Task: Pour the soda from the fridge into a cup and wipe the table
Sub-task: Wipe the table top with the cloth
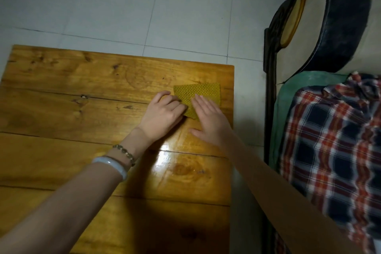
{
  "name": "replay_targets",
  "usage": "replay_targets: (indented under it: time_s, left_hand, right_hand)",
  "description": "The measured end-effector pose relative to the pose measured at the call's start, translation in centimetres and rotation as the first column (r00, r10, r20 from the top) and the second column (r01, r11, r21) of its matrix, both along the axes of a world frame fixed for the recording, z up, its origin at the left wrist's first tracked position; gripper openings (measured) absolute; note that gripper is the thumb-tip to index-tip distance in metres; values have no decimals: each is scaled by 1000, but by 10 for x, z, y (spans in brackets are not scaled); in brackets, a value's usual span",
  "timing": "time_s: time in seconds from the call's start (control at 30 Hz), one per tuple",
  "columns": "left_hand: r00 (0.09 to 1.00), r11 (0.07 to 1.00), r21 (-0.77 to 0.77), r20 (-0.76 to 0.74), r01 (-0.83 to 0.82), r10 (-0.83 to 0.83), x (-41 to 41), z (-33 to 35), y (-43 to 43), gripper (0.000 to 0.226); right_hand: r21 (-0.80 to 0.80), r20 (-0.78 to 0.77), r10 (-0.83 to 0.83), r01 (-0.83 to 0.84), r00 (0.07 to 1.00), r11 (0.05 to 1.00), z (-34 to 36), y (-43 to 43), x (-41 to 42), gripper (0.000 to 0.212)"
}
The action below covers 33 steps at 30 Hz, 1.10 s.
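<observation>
Yellow-green cloth [203, 91] with a fine dotted weave lies flat on the wooden desk [82, 109], close to the desk's far right corner and just inside its right edge. The left hand [162, 113] sits at the cloth's left side with its fingers curled down over that edge, gripping the cloth where its near left corner disappears under the knuckles; the thumb is hidden. The right hand [208, 118] lies across the cloth's near part with its fingers straight and together, palm down, pressing the fabric to the wood, while its thumb stretches out to the left onto bare desk. The two hands are just beside each other, with a narrow strip of cloth showing between them. On the left wrist are a bead bracelet [124, 151] and, further up the forearm, a pale bangle [112, 166]. The desk is made of broad varnished planks with dark knots and long cracks, and a bright glare falls on the wood near the forearms. Beyond the desk lies a pale tiled floor [144, 6]. To the right, well apart from the cloth, a red, white and navy plaid fabric [334, 140] lies on a green cover [309, 80], beside dark carved furniture with an oval wooden inset [292, 16].
</observation>
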<state>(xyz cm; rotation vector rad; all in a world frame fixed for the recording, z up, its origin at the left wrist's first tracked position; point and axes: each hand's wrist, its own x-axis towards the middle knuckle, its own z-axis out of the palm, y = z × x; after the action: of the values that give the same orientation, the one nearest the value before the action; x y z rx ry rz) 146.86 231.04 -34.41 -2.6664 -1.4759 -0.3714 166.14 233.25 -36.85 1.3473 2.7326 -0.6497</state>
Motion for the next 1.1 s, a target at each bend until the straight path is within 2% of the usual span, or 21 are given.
replay_targets:
  time_s: [0.13, 0.2, 0.3, 0.43, 0.57, 0.7, 0.77, 0.87, 0.97, 1.03, 1.1]
  left_hand:
    - [994, 994, -15, -6, 112, -112, -8, 12, -30, 23]
    - [992, 992, -32, -23, 122, -122, -12, 14, -45, 22]
    - [992, 991, -87, -61, 105, -111, -21, 13, -68, 23]
    - [998, 976, -216, -55, -24, 13, -39, 9, -116, 33]
    - [987, 946, -283, -52, -158, 149, -57, -2, -180, 42]
    - [976, 904, -369, -71, -216, 205, -69, -6, -246, 49]
    - [971, 877, -416, -96, -241, 221, -73, -6, -276, 54]
    - [966, 849, -462, -143, -256, 214, -72, -7, -315, 60]
    - [960, 832, -485, -199, -270, 196, -66, -9, -341, 65]
    - [954, 825, -486, -221, -289, 203, -60, -10, -351, 68]
    - [945, 813, -488, -234, -318, 228, -54, -12, -356, 71]
  right_hand:
    - [-57, -49, -20, 17, 999, 998, 10, -9, -21, 77]
    - [-136, -14, 38, -39, 999, 990, 13, -15, -27, 75]
    - [-152, 74, 117, -104, 990, 983, 8, -35, -28, 73]
    - [-165, 124, 92, -71, 988, 984, 0, -77, -13, 75]
    - [-75, 157, 56, -45, 986, 996, -8, -139, -7, 72]
    - [-150, 129, -75, 94, 989, 984, -11, -181, -16, 68]
    - [-199, 67, -188, 198, 980, 960, -1, -193, -20, 60]
    - [-402, -25, -459, 412, 888, 818, 12, -219, -13, 58]
    - [-434, -24, -612, 543, 791, 719, 17, -249, 1, 66]
    - [-416, -24, -605, 543, 796, 730, 16, -266, 12, 68]
    - [-326, -46, -479, 441, 876, 837, 14, -283, 24, 65]
